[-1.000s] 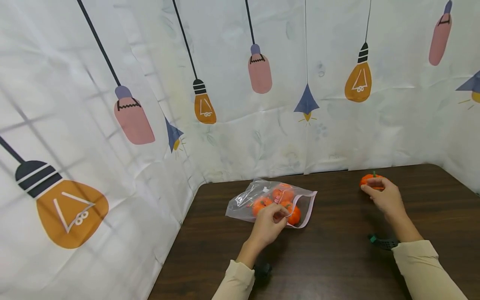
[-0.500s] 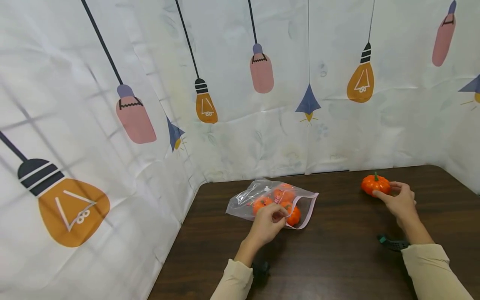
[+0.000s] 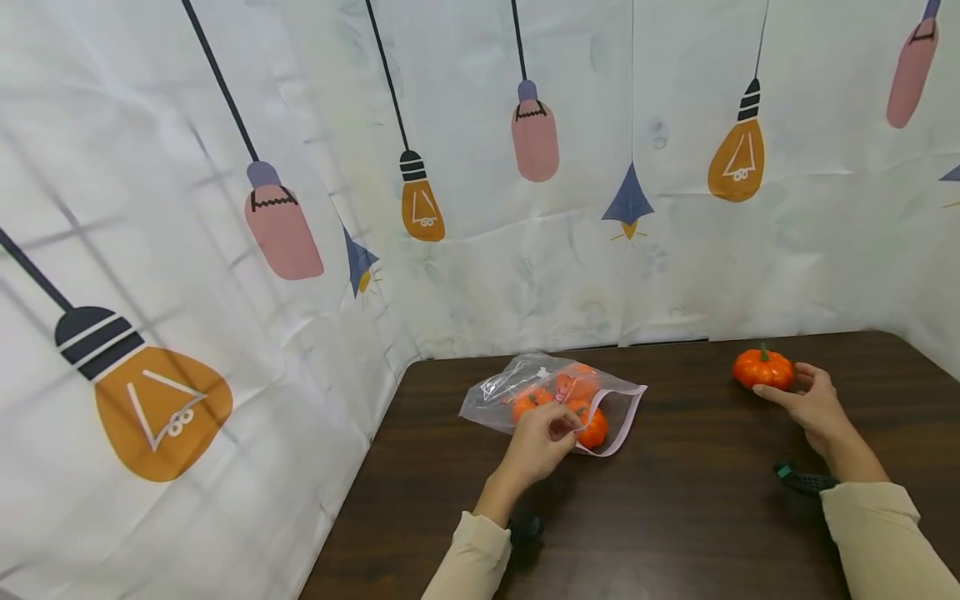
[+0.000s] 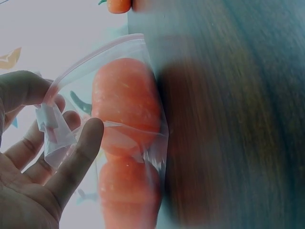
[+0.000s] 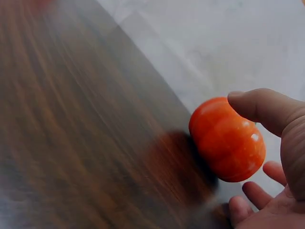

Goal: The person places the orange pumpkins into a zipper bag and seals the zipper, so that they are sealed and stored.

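A clear plastic zip bag (image 3: 483, 406) with a pink edge lies on the table, its mouth toward the right. Inside it are several orange toy pumpkins (image 3: 594, 429). My left hand (image 3: 534, 446) pinches the bag's near lip between thumb and fingers; the left wrist view shows the lip (image 4: 50, 124) lifted beside a pumpkin (image 4: 126, 93). Another orange pumpkin (image 3: 761, 368), with a green stem, sits at the back right of the table. My right hand (image 3: 817, 412) is at its right side, fingers spread apart from it, the thumb (image 5: 259, 107) overlapping its edge; contact is unclear.
The dark wooden table (image 3: 675, 500) ends at the back against a white curtain (image 3: 480, 283) printed with lamps. The curtain also runs along the left side. A dark strap (image 3: 806, 481) sits at my right wrist.
My right hand has shifted rightward and its fingers have spread, uncovering the pumpkin it was over at the back right. My left hand still pinches the bag. The head view has shifted slightly.
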### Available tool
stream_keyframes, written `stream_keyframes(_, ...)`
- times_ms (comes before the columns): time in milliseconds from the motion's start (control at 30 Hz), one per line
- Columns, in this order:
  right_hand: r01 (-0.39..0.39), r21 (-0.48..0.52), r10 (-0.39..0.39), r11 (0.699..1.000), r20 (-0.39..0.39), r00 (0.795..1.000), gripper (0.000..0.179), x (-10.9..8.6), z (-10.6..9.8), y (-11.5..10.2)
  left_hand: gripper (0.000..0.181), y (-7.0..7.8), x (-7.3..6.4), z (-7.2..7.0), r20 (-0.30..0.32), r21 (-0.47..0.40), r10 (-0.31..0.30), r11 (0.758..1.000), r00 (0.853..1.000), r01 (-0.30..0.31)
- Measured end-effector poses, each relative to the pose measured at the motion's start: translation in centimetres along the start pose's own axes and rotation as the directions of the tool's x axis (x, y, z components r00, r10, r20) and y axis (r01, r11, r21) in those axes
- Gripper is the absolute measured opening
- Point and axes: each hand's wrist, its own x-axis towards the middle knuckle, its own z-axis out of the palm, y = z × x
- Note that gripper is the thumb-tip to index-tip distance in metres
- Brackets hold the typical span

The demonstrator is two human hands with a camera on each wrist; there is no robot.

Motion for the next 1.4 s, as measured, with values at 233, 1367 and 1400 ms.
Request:
stream_keyframes(233, -0.013, -0.020, 0.013, 1.000, -0.020, 1.000, 0.106, 1.2, -0.9, 0.2, 0.013, 0.2, 0.1, 0.2, -0.009, -0.014, 0.001, 1.000, 1.000, -0.001)
stream_keyframes(1367, 0.007, 0.000, -0.007, 1.000, 0.057, 0.998, 0.101, 0.1, -1.3, 1.4, 0.014, -0.8, -0.2, 1.3, -0.046, -0.061, 0.018, 0.998, 0.999, -0.021)
stream_keyframes(1400, 0.006, 0.002, -0.006, 1.000, 0.067, 0.998, 0.101, 0.0, -1.3, 1.4, 0.013, -0.8, -0.2, 1.3, -0.048, -0.060, 0.014, 0.998, 0.999, -0.017)
